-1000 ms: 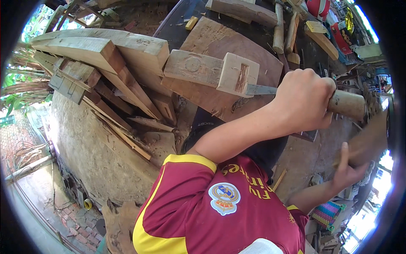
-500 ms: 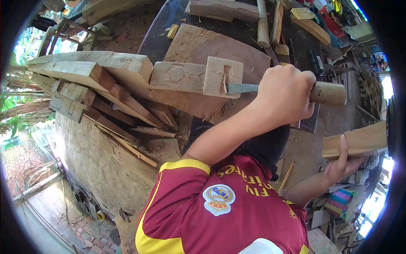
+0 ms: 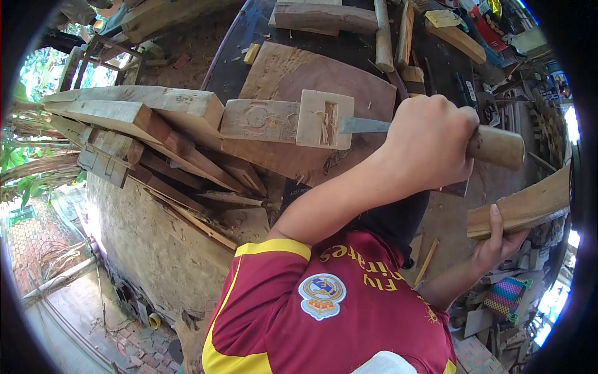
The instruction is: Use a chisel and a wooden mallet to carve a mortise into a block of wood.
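While left fingers (image 3: 466, 118) wrap tightly round chisel handle (image 3: 498, 148), right fingers (image 3: 496, 219) clasp wooden block (image 3: 526, 201)

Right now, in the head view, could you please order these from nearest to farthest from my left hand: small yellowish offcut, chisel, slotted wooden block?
From your left hand:
1. Chisel: gripped in it.
2. Slotted wooden block: to the hand's left, at the blade's tip.
3. Small yellowish offcut: farther left, toward the picture's top.
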Tool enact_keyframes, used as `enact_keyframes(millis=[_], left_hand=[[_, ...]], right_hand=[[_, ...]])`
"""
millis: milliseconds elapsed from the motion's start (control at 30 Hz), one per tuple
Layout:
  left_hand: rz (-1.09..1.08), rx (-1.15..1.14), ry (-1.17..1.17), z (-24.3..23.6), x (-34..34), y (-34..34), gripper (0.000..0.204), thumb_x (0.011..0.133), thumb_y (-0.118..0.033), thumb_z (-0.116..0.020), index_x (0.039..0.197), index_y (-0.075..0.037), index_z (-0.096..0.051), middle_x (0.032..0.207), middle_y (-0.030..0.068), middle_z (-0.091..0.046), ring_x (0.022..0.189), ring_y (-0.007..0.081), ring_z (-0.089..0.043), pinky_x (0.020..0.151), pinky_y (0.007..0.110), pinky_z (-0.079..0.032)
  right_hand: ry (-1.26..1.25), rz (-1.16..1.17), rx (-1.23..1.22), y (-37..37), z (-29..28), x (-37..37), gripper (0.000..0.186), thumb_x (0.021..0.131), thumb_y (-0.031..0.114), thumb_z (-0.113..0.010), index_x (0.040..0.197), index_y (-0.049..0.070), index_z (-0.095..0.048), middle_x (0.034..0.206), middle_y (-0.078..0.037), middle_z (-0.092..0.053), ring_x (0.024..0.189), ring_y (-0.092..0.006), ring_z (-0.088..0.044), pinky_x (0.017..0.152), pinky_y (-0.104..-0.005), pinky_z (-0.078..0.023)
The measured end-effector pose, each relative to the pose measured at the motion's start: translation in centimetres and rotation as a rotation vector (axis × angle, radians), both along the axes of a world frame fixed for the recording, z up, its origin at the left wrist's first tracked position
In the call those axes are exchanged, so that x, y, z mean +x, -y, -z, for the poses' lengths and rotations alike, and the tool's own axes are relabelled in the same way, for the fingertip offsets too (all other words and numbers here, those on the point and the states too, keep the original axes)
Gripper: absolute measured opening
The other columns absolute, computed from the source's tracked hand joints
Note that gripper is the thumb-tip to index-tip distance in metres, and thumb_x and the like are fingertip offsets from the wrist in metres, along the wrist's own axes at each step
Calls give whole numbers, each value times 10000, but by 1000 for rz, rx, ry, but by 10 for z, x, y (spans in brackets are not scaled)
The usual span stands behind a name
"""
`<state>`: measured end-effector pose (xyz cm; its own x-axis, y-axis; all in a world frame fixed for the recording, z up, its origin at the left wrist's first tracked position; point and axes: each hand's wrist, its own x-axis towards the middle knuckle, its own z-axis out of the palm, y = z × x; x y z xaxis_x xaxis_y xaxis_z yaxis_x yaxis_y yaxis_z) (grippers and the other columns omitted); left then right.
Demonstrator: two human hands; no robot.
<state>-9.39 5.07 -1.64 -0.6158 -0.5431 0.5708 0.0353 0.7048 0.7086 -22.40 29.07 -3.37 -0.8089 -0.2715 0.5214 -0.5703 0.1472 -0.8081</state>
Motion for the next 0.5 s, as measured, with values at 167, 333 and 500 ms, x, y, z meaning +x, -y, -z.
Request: enact_keyframes(millis=[167,333,500], left_hand=[[-43,5,-37,6,-1,4,169,587,-149,-721,690,-60,-620,607,159,-602,620,377,-633,584,451,-516],[-62,12,-80,4,0,6,175,582,-143,-729,693,-63,-620,606,161,-600,617,385,-626,581,446,-513],[-39,33,-68,4,-2,7,172,565,-148,-714,687,-48,-647,620,170,-618,635,377,-649,607,454,-538]], right_hand=[[-2,-4,-4,0,-5,-1,608,803,-62,-712,1346,-60,-439,1170,-171,-599,1050,-236,-590,941,-350,-492],[-5,-4,10,-1,-3,-4,595,800,-59,-713,1335,-66,-451,1167,-181,-610,1051,-243,-599,938,-350,-497],[-36,-16,16,3,-7,-1,621,788,-70,-715,1349,-65,-447,1161,-186,-617,1057,-249,-604,946,-358,-499]])
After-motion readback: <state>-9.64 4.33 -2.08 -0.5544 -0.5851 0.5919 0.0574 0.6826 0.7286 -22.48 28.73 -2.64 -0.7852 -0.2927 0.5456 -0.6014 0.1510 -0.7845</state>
